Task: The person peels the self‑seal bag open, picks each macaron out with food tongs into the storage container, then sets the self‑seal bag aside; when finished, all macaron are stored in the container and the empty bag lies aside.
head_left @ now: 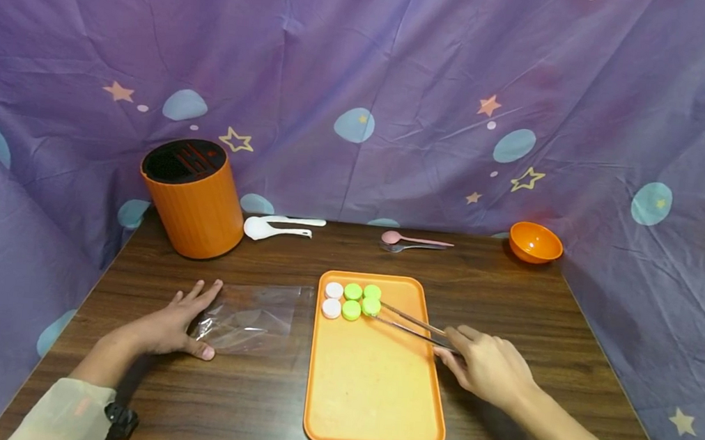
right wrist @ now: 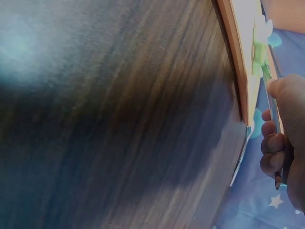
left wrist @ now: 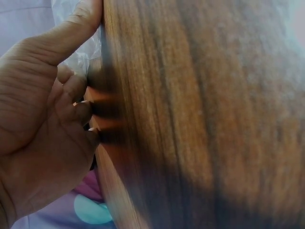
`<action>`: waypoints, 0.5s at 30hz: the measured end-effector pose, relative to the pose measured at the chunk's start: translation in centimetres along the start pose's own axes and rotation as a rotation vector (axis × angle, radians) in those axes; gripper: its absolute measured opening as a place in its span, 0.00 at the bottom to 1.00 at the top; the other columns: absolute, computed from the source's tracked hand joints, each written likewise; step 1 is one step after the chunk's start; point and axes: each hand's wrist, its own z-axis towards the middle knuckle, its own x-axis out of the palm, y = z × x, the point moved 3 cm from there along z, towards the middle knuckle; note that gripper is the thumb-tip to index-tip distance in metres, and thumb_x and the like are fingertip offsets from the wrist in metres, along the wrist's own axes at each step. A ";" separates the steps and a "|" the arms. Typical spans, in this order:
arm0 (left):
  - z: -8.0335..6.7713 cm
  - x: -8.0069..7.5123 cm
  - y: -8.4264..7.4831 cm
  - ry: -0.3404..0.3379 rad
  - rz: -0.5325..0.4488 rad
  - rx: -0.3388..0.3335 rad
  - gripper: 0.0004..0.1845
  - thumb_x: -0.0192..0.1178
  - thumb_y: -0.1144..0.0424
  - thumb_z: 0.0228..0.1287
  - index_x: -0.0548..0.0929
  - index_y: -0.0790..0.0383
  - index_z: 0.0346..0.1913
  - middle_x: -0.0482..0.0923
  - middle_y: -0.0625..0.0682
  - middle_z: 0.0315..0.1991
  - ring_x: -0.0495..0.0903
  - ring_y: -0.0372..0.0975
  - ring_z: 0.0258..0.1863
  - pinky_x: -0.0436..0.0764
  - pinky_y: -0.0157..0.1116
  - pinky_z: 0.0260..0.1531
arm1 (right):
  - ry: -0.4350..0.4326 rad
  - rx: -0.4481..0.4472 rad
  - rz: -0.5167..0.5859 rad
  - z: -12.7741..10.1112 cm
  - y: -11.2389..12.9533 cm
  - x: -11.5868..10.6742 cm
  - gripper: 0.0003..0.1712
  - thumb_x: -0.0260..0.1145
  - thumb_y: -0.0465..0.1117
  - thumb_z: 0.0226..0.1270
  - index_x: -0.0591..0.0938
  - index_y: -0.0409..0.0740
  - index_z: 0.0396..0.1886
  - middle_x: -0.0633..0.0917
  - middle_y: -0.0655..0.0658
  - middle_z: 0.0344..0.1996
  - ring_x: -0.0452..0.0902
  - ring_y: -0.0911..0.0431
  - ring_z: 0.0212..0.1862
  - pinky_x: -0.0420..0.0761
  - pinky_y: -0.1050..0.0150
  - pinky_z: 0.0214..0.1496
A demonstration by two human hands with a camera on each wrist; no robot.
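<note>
My right hand [head_left: 489,365] grips metal tongs [head_left: 409,328], fingers curled round the handle in the right wrist view. The tongs' tips stand at either side of a round green piece [head_left: 371,307], which overlaps another green one behind it. Two white round pieces [head_left: 331,308] and more green ones [head_left: 351,310] sit at the far left of the orange tray [head_left: 369,389]. Left of the tray lies a clear plastic bag [head_left: 256,316], flat on the table. My left hand [head_left: 170,326], fingers spread, rests at the bag's left end with the thumb over its near corner.
An orange knife block [head_left: 196,203] stands at the back left beside white spoons [head_left: 257,228]. Behind the tray lie a pink spoon [head_left: 392,237] and a fork [head_left: 395,247]. An orange bowl [head_left: 534,244] is at the back right. Purple cloth [head_left: 308,153] borders the wooden table [head_left: 235,405].
</note>
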 end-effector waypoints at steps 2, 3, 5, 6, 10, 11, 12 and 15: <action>0.2 0.1 0.7 -0.012 0.016 0.003 0.76 0.82 0.33 0.51 0.41 0.47 0.93 0.31 0.81 0.87 0.29 0.87 0.80 0.39 0.86 0.73 | -0.001 -0.011 -0.003 -0.1 0.1 0.1 0.21 0.84 0.49 0.62 0.90 0.41 0.46 0.91 0.46 0.33 0.86 0.52 0.21 0.81 0.57 0.17; 0.2 0.2 0.8 -0.018 0.018 0.001 0.77 0.82 0.32 0.51 0.41 0.47 0.93 0.31 0.80 0.88 0.29 0.86 0.81 0.39 0.85 0.74 | -0.001 -0.015 -0.004 -0.1 0.1 0.1 0.20 0.84 0.49 0.62 0.90 0.41 0.46 0.91 0.46 0.32 0.85 0.53 0.21 0.80 0.58 0.16; 0.2 0.2 0.9 -0.021 0.025 -0.017 0.77 0.82 0.31 0.50 0.41 0.47 0.93 0.31 0.78 0.88 0.29 0.83 0.83 0.40 0.84 0.76 | -0.003 -0.022 -0.003 -0.2 0.1 0.2 0.20 0.84 0.48 0.62 0.90 0.40 0.46 0.91 0.46 0.32 0.85 0.54 0.20 0.80 0.59 0.16; 0.2 0.1 0.6 -0.015 0.032 -0.014 0.77 0.82 0.31 0.50 0.40 0.47 0.93 0.31 0.79 0.88 0.29 0.84 0.82 0.40 0.84 0.75 | -0.004 -0.025 -0.003 -0.2 0.2 0.3 0.20 0.84 0.48 0.62 0.90 0.41 0.46 0.91 0.46 0.32 0.84 0.54 0.20 0.79 0.59 0.16; -0.2 -0.2 -0.7 0.007 0.027 -0.029 0.76 0.83 0.38 0.53 0.40 0.55 0.92 0.30 0.82 0.86 0.29 0.87 0.80 0.41 0.86 0.74 | -0.010 -0.030 -0.009 -0.2 0.2 0.4 0.19 0.84 0.48 0.62 0.89 0.42 0.44 0.89 0.48 0.31 0.83 0.55 0.19 0.79 0.59 0.15; -0.2 -0.2 -1.0 0.012 0.028 -0.024 0.76 0.84 0.40 0.54 0.40 0.57 0.92 0.30 0.84 0.86 0.29 0.88 0.79 0.40 0.86 0.73 | -0.013 -0.030 -0.012 -0.2 0.2 0.4 0.19 0.84 0.49 0.62 0.89 0.43 0.43 0.88 0.49 0.30 0.82 0.55 0.19 0.78 0.58 0.15; -0.3 -0.3 -1.2 0.016 0.029 -0.020 0.76 0.84 0.41 0.54 0.40 0.58 0.92 0.30 0.84 0.85 0.30 0.89 0.79 0.40 0.86 0.72 | -0.015 -0.030 -0.014 -0.2 0.2 0.4 0.18 0.84 0.49 0.62 0.89 0.43 0.43 0.88 0.49 0.29 0.81 0.55 0.18 0.78 0.58 0.15; -0.2 -0.2 -0.8 0.007 0.006 -0.011 0.76 0.85 0.42 0.54 0.40 0.56 0.92 0.30 0.83 0.86 0.29 0.88 0.80 0.39 0.86 0.73 | -0.021 -0.028 -0.018 -0.2 0.3 0.4 0.18 0.84 0.49 0.61 0.88 0.43 0.42 0.87 0.50 0.28 0.80 0.56 0.17 0.76 0.58 0.15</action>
